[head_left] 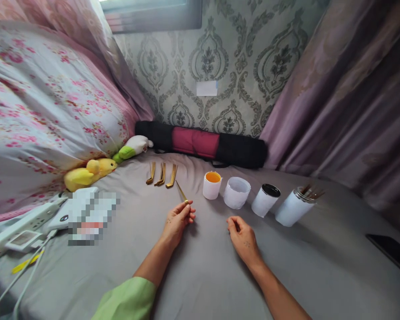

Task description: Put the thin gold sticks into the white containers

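Note:
My left hand (179,221) pinches a slender gold metal piece (182,193), its pointed end aimed away from me. Just beyond lie bent gold metal pieces in three small groups: left (151,173), middle (160,174) and right (171,176). My right hand (242,238) hovers or rests low over the grey sheet, fingers curled closed, nothing visible in them. Past it stand a white-wrapped cup with an orange inside (211,189), a wider whitish cup (236,195), a white-wrapped can with a dark inside (264,202) and a white-wrapped jar (291,210) holding thin brown sticks (310,192).
A long black and maroon bag (196,141) lies along the wall. At left are plush toys (90,173), a power strip (23,226), a charger (23,239) and white cables (36,266). A dark flat device (391,253) lies far right.

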A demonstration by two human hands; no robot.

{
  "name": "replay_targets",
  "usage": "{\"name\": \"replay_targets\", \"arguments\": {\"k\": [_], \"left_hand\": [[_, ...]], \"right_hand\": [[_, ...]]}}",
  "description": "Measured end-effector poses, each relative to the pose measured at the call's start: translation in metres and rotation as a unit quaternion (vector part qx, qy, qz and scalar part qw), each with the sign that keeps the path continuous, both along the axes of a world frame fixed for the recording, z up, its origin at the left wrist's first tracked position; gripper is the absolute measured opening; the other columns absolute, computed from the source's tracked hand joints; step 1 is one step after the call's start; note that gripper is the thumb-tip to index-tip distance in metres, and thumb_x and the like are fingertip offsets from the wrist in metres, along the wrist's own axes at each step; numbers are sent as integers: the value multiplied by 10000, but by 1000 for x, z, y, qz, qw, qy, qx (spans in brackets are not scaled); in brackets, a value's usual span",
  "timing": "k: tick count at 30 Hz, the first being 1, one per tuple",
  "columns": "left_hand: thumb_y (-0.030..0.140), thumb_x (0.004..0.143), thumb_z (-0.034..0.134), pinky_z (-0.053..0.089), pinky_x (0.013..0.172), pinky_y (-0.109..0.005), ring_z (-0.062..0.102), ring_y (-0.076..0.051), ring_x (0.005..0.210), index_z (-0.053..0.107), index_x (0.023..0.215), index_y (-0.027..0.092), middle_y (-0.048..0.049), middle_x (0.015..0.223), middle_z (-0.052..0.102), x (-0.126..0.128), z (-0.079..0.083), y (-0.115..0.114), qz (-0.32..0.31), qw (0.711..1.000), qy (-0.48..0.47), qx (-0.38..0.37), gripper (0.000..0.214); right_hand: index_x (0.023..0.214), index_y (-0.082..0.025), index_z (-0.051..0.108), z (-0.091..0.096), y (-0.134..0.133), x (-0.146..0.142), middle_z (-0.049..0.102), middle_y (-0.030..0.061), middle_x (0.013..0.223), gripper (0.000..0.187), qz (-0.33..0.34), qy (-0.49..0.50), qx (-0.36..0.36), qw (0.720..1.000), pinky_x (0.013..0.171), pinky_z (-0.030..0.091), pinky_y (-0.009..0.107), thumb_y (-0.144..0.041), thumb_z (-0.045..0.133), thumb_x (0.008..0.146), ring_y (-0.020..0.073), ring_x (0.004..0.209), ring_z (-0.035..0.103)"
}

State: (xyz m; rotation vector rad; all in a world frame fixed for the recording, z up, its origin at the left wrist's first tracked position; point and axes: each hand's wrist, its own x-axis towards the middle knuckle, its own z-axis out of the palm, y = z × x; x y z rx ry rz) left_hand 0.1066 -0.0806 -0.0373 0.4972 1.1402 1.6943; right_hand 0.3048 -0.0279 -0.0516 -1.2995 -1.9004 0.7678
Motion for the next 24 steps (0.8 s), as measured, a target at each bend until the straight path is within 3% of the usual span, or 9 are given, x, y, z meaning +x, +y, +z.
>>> {"name": "replay_targets", "arguments": {"k": [12, 24], "left_hand": [[387, 714, 557, 396, 466, -191, 521, -77, 529, 539, 1038, 114, -38, 703, 578, 30, 3, -11, -37, 997, 63, 6, 424], [386, 706, 548, 379, 437, -186, 501, -68, 489, 550, 1035, 109, -21, 666, 563, 29, 1, -6, -37, 993, 115, 16, 430]], "right_hand": [[820, -167, 573, -1, 0, 0, 594, 25, 649, 309, 6, 0, -14, 1000, 550, 380, 224, -413, 386, 798, 131, 569, 524], [792, -162, 573, 2, -2, -2, 577, 24, 619, 317, 11, 10, -9, 1000, 523, 375, 219, -420, 388, 794, 129, 548, 509]]}}
